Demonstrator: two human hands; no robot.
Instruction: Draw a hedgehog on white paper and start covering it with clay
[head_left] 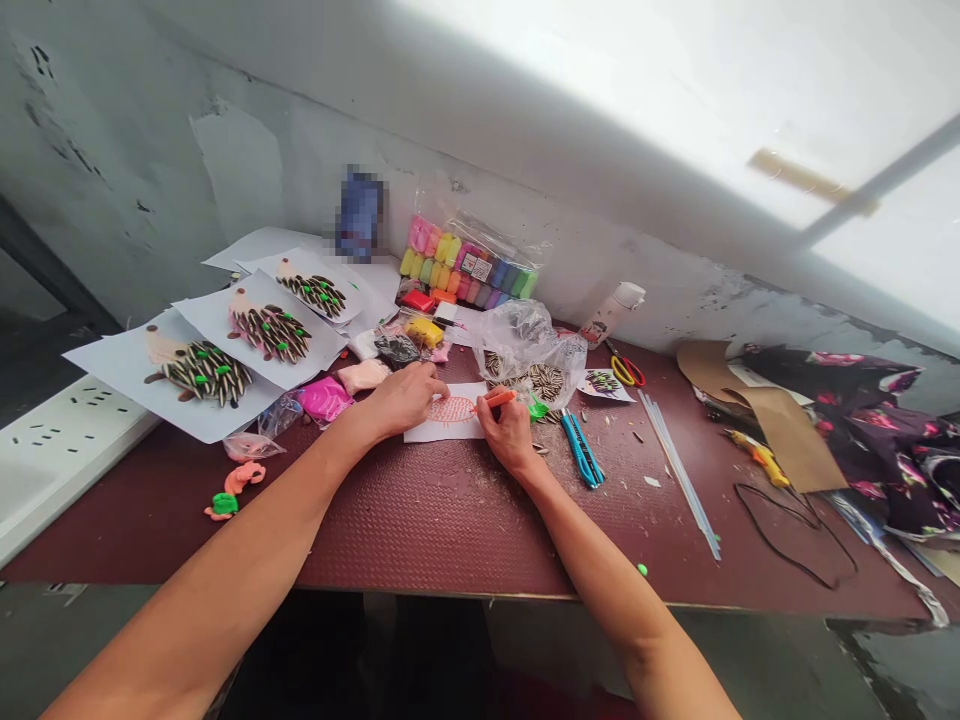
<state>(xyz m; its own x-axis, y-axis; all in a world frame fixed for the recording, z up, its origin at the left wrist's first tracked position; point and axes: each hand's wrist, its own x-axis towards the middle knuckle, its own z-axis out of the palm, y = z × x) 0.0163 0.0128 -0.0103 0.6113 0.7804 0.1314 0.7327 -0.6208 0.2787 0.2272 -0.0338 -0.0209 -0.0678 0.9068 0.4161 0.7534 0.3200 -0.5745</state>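
Observation:
A small white paper lies on the table in front of me, bearing an orange oval drawing filled with short marks. My left hand rests on its left part, fingers bent and a little apart, with their undersides hidden. An orange marker pen is gripped in my right hand, its tip at the drawing's right end. Just right of that hand lies a blue utility knife. Behind the paper, sunflower seeds spill from a clear plastic bag.
Left are sheets with seed-covered hedgehog pictures, a white power strip and clay lumps. Colored clay packs lean on the wall. Rightward lie scissors, glue sticks, a yellow glue gun with cord, and floral cloth.

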